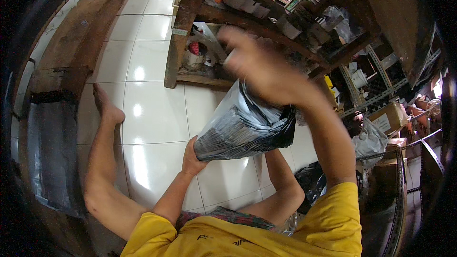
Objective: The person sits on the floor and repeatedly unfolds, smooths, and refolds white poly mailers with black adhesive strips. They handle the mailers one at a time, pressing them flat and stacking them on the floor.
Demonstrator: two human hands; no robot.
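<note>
A thick bundle of thin, shiny grey-and-black plastic sheets or bags (238,131) is held up over the floor between my legs. My left hand (192,158) is closed around its lower left end, fingers mostly hidden behind it. The layers fan out toward the right end, where the edges look dark and uneven. Just above that end is my right hand (264,69), smeared by motion. Its fingers reach up and left, and I cannot tell whether they grip anything or touch the bundle.
A wooden workbench with shelves (183,38) stands ahead, loaded with mixed objects. On the left lies a long wooden bench (71,52) with a dark sheet (54,147) at its near end. Metal racks (381,69) with a cardboard box (388,119) and plastic bags (371,140) line the right.
</note>
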